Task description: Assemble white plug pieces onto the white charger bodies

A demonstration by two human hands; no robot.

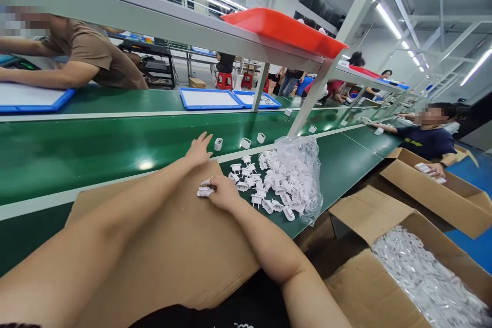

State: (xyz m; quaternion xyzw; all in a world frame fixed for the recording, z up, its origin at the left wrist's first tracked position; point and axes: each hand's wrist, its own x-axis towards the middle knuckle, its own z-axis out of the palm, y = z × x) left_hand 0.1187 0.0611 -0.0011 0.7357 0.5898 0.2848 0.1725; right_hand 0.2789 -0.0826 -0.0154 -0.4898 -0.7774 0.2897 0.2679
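My left hand (199, 149) reaches over the edge of the green belt (169, 138), fingers stretched apart and holding nothing. Just past its fingertips stands a small white plastic housing (218, 144); two more like it sit farther right on the belt. Above a cardboard sheet (172, 236), my right hand (223, 192) is closed around a white plastic plug part (205, 189). Beside that hand lies a heap of white plug parts with pins (249, 179), spilling from a clear plastic bag (295, 174).
A red tray (284, 31) rests on the overhead shelf. Blue-rimmed trays (209, 98) line the belt's far side. At lower right, an open carton (384, 277) holds bagged white parts. Co-workers sit at far left and at right, one with a hand (437, 169) over a box.
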